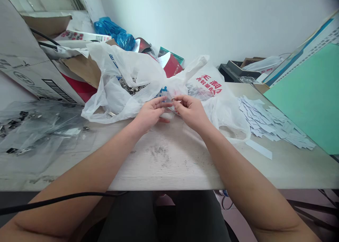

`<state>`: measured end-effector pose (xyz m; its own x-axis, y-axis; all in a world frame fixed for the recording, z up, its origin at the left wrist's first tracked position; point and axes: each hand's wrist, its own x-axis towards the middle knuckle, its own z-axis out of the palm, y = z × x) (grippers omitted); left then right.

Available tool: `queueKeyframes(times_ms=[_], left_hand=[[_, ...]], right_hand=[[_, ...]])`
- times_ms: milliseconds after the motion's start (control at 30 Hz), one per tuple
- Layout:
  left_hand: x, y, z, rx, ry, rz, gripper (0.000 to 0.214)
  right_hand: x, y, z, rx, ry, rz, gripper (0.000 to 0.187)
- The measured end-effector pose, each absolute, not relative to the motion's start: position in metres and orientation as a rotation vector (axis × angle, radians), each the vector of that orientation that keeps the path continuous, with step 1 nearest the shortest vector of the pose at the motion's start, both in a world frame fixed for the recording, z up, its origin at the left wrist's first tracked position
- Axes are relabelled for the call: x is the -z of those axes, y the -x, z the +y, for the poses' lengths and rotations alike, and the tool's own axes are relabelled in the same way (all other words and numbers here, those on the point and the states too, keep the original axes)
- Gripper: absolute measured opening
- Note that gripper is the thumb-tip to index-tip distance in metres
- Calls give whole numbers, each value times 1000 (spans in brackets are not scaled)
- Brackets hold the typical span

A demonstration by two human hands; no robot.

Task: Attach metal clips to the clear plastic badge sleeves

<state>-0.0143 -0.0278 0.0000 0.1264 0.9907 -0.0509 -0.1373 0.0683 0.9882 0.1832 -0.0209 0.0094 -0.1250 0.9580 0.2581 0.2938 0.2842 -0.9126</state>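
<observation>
Upper left: a cardboard box (23,58) stood beside a blue plastic bag (112,33).
Right: white paper slips (267,122) lay on the desk (286,167) beside a green board (307,97).

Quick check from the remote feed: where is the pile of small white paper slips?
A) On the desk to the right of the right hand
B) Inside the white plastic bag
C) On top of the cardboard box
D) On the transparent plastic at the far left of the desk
A: the white paper slips lie on the desk, to the right of the right hand and beyond the white plastic bag.
</observation>
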Motion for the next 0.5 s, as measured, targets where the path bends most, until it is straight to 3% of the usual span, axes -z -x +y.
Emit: queueKeyframes(times_ms=[300,500], left_hand=[[1,11,-28,-1100,-1247,1011,41],[13,8,-26,-1098,-1376,995,48]], right_hand=[[-15,-176,-28,-887,1357,-1692,22],[-17,-177,-27,-907,1393,-1650,21]])
